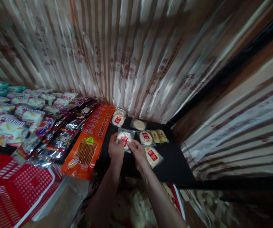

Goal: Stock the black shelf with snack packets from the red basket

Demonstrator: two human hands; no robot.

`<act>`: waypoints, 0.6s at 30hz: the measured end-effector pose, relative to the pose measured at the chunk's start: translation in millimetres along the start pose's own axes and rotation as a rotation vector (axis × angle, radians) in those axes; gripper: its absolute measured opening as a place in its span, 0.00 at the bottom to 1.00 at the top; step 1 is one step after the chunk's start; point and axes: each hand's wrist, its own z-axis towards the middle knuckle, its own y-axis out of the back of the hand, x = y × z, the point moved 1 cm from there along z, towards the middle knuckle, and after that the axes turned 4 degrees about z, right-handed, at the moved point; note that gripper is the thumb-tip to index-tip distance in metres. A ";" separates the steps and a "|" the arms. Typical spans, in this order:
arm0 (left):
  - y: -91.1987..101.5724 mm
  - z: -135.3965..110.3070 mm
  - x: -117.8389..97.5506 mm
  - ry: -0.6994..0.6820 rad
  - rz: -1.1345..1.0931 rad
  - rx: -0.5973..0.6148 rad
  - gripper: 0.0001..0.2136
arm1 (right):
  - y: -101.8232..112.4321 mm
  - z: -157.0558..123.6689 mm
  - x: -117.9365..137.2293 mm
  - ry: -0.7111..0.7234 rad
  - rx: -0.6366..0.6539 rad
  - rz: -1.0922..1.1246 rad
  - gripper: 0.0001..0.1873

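Note:
Between both hands is a round white cake in a clear wrapper with a red label, just above the black shelf. My left hand grips its left edge, and my right hand pinches its lower right edge. Close by on the right lie two similar wrapped cakes with red labels, an upper one and a lower one. Another red-labelled cake sits behind my left hand. A plain-looking wrapped round cake rests near the back, and small yellowish packets lie to the right.
An orange snack packet borders the cakes on the left, beside dark shiny packets and white snack bags. A red basket stands at lower left. Below my arms is a basket of wrapped goods. Printed plastic sheeting hangs behind.

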 end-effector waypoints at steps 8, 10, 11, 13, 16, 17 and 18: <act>-7.0 -2.3 -18.3 -0.226 0.228 -0.096 0.23 | -23.8 49.8 -10.1 0.123 -0.021 -0.133 0.22; -11.4 -0.2 -18.0 -0.223 0.245 -0.093 0.22 | -25.7 58.4 -12.2 0.138 -0.032 -0.202 0.22; -13.6 1.5 -17.3 -0.218 0.251 -0.088 0.21 | -26.6 61.6 -13.0 0.143 -0.038 -0.228 0.22; -17.6 5.4 -15.2 -0.222 0.254 -0.057 0.21 | -28.2 66.9 -14.1 0.158 -0.047 -0.263 0.21; -21.5 11.5 -12.0 -0.217 0.238 0.000 0.23 | -30.0 76.8 -14.9 0.214 -0.025 -0.314 0.19; -22.1 13.3 -11.3 -0.201 0.233 0.010 0.24 | -30.3 80.6 -15.1 0.239 -0.012 -0.333 0.18; -22.4 15.0 -11.0 -0.179 0.231 0.017 0.24 | -30.5 84.4 -15.1 0.263 -0.005 -0.354 0.18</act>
